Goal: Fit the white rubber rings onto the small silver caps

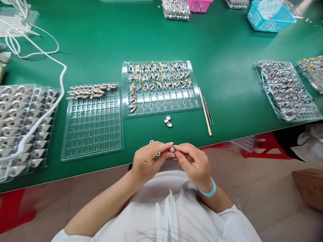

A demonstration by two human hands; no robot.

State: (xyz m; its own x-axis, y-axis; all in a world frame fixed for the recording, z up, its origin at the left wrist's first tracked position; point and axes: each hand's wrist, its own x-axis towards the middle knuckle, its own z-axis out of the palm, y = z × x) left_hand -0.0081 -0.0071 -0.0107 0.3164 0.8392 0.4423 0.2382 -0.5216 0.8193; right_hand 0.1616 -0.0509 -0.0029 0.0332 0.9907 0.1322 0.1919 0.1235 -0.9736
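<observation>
Between the fingertips of both hands is a small round metal part point(172, 149), partly covered by the fingers. My left hand point(151, 158) pinches it from the left, and my right hand point(193, 163), with a light blue band at the wrist, pinches it from the right. Just beyond the hands, several small silver caps point(168, 121) lie on the green table point(141, 132). Some small white rings point(151, 142) show partly behind my left hand. Farther back sits a clear tray point(161, 102) with rows of small grey metal parts bearing yellow bits.
A wooden stick point(205, 111) and tweezers point(208, 111) lie right of the tray. At left are another clear tray point(93, 134) with grey parts along its top, filled trays point(25, 124) and a white cable point(62, 77). Filled trays point(287, 90) and a blue basket point(270, 23) stand right.
</observation>
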